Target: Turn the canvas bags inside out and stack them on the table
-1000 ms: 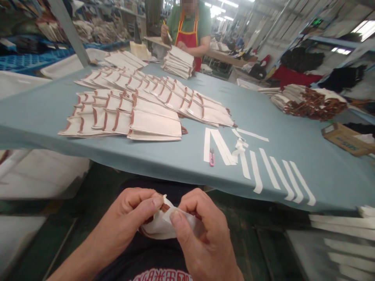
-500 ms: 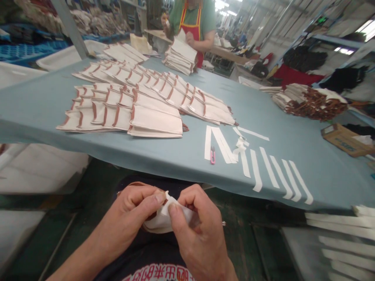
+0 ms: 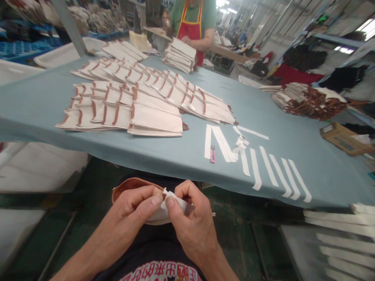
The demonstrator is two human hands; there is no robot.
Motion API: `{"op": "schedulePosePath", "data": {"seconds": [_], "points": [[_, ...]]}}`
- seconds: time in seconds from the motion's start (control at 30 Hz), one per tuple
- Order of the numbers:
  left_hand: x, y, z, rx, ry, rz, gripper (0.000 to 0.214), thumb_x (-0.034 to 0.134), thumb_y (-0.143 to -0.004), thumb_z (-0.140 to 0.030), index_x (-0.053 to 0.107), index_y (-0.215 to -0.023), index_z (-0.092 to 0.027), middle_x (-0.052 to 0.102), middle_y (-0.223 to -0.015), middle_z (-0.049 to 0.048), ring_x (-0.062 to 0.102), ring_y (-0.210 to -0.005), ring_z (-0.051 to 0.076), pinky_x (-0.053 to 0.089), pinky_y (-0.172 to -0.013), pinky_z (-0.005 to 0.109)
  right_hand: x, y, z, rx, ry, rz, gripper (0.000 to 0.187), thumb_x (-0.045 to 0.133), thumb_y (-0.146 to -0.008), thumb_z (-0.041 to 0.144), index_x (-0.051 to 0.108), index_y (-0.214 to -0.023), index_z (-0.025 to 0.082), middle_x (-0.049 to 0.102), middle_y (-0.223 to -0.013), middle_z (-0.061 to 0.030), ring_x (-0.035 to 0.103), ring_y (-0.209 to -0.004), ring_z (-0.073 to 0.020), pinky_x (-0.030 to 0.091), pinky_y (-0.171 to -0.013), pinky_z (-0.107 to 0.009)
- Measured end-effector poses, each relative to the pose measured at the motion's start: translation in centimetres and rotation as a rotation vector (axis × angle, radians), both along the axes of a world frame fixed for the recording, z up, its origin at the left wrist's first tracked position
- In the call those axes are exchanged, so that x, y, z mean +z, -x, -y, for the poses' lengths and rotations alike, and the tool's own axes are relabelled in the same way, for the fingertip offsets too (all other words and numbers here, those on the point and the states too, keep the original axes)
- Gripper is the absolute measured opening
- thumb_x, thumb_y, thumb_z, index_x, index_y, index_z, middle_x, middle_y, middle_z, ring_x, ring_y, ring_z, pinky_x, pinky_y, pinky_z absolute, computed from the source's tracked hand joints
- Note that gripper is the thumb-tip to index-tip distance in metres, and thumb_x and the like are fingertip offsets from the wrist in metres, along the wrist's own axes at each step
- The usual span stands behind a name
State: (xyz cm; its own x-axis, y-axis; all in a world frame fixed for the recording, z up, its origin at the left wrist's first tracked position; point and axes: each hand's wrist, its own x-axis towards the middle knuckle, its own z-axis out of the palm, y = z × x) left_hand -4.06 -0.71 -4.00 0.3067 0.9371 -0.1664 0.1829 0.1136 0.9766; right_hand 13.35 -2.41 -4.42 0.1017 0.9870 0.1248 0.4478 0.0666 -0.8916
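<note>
The person is wearing a dark top (image 3: pixel 146 249), red-and-white Chinese characters (image 3: pixel 164 270) curving across it at the bottom centre; fingers (image 3: pixel 175 210) and forearms (image 3: pixel 89 248) are showing bare.

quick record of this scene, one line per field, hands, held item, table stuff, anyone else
left hand: pinching cloth item
right hand: pinching the same item, close to the left
cloth item: cream with brown, partly hidden by the hands
table: blue-green cover
cream pieces: brown-edged, overlapping in rows
white strips: spread near the table's front edge
pink snips: by the strips
other person: red apron, across the table
</note>
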Motion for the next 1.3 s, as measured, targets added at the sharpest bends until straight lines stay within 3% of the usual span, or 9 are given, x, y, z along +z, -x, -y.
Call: {"op": "schedulePosePath", "data": {"seconds": [0.13, 0.23, 0.47, 0.6, 0.73, 0.9, 1.1, 1.23, 1.3], "points": [[-0.4, -0.2, 0.6, 0.019, -0.011, -0.063, 0.032, 0.064, -0.1, -0.045, 0.08, -0.087, -0.021, 0.079, -0.086, 0.0026, 0.07, -0.078, 0.022, 0.054, -0.068, 0.026, -0.7, 0.5, 0.1, -0.024, 0.0, -0.042, 0.021, 0.062, -0.088, 0.031, 0.049, -0.072, 0.026, 0.053, -0.066, 0.0043, 0.049, -0.059, -0.0148, 0.038, -0.056, -0.026], [-0.6, -0.6, 0.8, 0.056, -0.09, -0.166, 0.031, 0.059, -0.1, -0.038, 0.076, -0.08, -0.022, 0.078, -0.079, 0.0018, 0.069, -0.072, 0.02, 0.051, -0.065, 0.026, -0.9, 0.8, 0.3, -0.031, 0.022, -0.09, 0.022, 0.063, -0.088, 0.033, 0.049, -0.072, 0.026, 0.054, -0.066, 0.004, 0.048, -0.059, -0.0145, 0.037, -0.055, -0.026], [0.1, -1.8, 1.3, 0.133, -0.219, -0.218, 0.027, 0.057, -0.094, -0.025, 0.075, -0.074, -0.022, 0.071, -0.066, -0.0031, 0.065, -0.06, 0.015, 0.046, -0.059, 0.024, -0.8, 0.0, -0.1, 0.13, 0.212, -0.314, 0.024, 0.061, -0.092, 0.04, 0.054, -0.077, 0.024, 0.053, -0.069, 0.0041, 0.049, -0.062, -0.0139, 0.041, -0.057, -0.026], [0.0, -2.6, 1.3, 0.207, -0.301, -0.273, 0.029, 0.055, -0.094, -0.027, 0.071, -0.069, -0.022, 0.068, -0.059, -0.004, 0.062, -0.051, 0.014, 0.044, -0.053, 0.024, -1.7, 0.6, 0.0, 0.068, 0.172, -0.301, 0.024, 0.056, -0.095, 0.041, 0.051, -0.078, 0.025, 0.051, -0.068, 0.0051, 0.048, -0.061, -0.0149, 0.038, -0.057, -0.028], [-0.8, -3.3, 1.2, 0.208, -0.398, -0.38, 0.028, 0.054, -0.093, -0.025, 0.065, -0.067, -0.022, 0.066, -0.056, -0.0049, 0.061, -0.047, 0.013, 0.042, -0.052, 0.024, -3.0, 1.6, 0.0, -0.051, 0.145, -0.25, 0.02, 0.048, -0.1, 0.042, 0.052, -0.088, 0.026, 0.057, -0.074, 0.0037, 0.057, -0.068, -0.0181, 0.044, -0.066, -0.032], [-1.4, -3.6, 1.1, 0.185, -0.31, -0.359, 0.028, 0.048, -0.089, -0.022, 0.063, -0.065, -0.022, 0.062, -0.058, -0.0035, 0.058, -0.054, 0.015, 0.043, -0.056, 0.026, -3.5, 1.5, -0.4, 0.032, 0.147, -0.224, 0.022, 0.041, -0.106, 0.04, 0.057, -0.103, 0.025, 0.065, -0.081, 0.0024, 0.065, -0.074, -0.0197, 0.047, -0.072, -0.034], [-1.7, -1.2, -0.2, 0.155, -0.218, -0.154, 0.029, 0.053, -0.09, -0.027, 0.067, -0.066, -0.021, 0.066, -0.07, -0.0018, 0.06, -0.066, 0.017, 0.044, -0.061, 0.025, -1.9, 0.8, -1.4, 0.175, 0.211, -0.294, 0.023, 0.049, -0.106, 0.04, 0.062, -0.11, 0.022, 0.07, -0.089, -0.0006, 0.067, -0.079, -0.0185, 0.049, -0.072, -0.031], [0.1, 1.0, -1.6, 0.012, -0.139, -0.04, 0.025, 0.058, -0.089, -0.028, 0.07, -0.068, -0.021, 0.064, -0.069, -0.0033, 0.056, -0.064, 0.015, 0.041, -0.059, 0.022, -1.3, 0.5, -2.4, 0.319, 0.251, -0.412, 0.02, 0.054, -0.106, 0.038, 0.062, -0.113, 0.02, 0.063, -0.075, 0.0043, 0.059, -0.065, -0.0147, 0.047, -0.062, -0.027], [1.7, 1.8, -2.1, -0.051, -0.107, -0.024, 0.022, 0.06, -0.088, -0.028, 0.073, -0.071, -0.021, 0.065, -0.069, -0.0031, 0.055, -0.062, 0.015, 0.041, -0.056, 0.021, -0.8, 0.0, -2.8, 0.301, 0.159, -0.4, 0.019, 0.054, -0.108, 0.036, 0.062, -0.115, 0.02, 0.066, -0.075, 0.0033, 0.062, -0.066, -0.0149, 0.051, -0.065, -0.027]]}}
